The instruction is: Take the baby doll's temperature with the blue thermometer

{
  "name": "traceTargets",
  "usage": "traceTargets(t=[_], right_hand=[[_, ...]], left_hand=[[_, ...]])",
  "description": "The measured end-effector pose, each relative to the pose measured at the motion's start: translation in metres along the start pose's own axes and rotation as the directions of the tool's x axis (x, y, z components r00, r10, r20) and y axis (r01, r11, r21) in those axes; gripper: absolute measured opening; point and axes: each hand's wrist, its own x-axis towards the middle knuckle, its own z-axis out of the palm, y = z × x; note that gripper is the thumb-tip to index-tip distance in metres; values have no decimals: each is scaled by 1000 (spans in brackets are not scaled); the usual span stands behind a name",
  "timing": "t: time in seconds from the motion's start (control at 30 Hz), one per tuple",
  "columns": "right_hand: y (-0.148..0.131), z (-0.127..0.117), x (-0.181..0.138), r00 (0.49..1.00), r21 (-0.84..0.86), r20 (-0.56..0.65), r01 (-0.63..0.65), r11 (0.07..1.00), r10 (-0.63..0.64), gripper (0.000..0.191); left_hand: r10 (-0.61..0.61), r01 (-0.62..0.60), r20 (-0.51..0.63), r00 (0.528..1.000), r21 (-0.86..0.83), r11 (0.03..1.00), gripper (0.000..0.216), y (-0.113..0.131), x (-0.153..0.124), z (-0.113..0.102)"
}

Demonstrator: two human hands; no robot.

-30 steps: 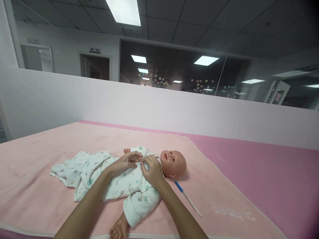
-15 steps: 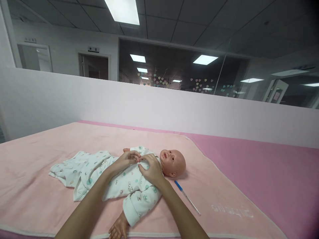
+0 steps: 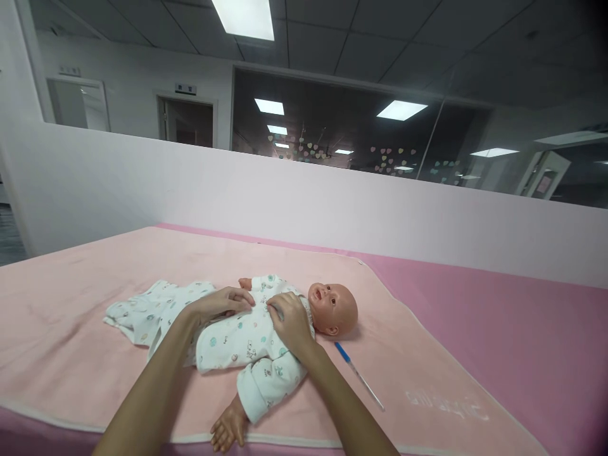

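Observation:
A baby doll [image 3: 332, 307] lies on its back on a pale pink blanket [image 3: 85, 297], head to the right. It wears a white printed romper [image 3: 237, 342]. My left hand [image 3: 221, 303] rests on the doll's belly, fingers stretched forward and pressed on the cloth. My right hand [image 3: 287, 320] lies on the doll's chest near the neck, fingers curled and pinching the romper's front. One bare doll hand [image 3: 228, 427] sticks out toward the near edge.
A thin blue-capped thermometer [image 3: 357, 373] lies on the blanket right of my right forearm. The darker pink table surface [image 3: 498, 335] extends right. A low white partition wall [image 3: 304, 202] runs behind, with glass office windows beyond.
My left hand has slid leftward and flattened on the doll's belly, away from my right hand. The right hand stays at the chest. The view has shifted slightly.

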Motion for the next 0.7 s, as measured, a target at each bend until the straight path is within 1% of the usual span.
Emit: traceTargets(t=[0.13,0.23,0.43,0.7], right_hand=[[-1,0,0,999,-22,4,40,999,-40,10],[0,1,-1,999,-29,16,48,998,-48,10],[0,1,-1,999,-39,21,35,999,-34,12],[0,3,-2,1000,-37,10,26,999,-26,13]], left_hand=[[52,-51,113,992,-10,999,35,1,-9,-1],[65,-64,121,991,-10,998,39,0,-12,1],[110,-107,-8,994,143,984,30,0,-13,8],[135,-106,-103,985,247,963,27,7,-17,13]])
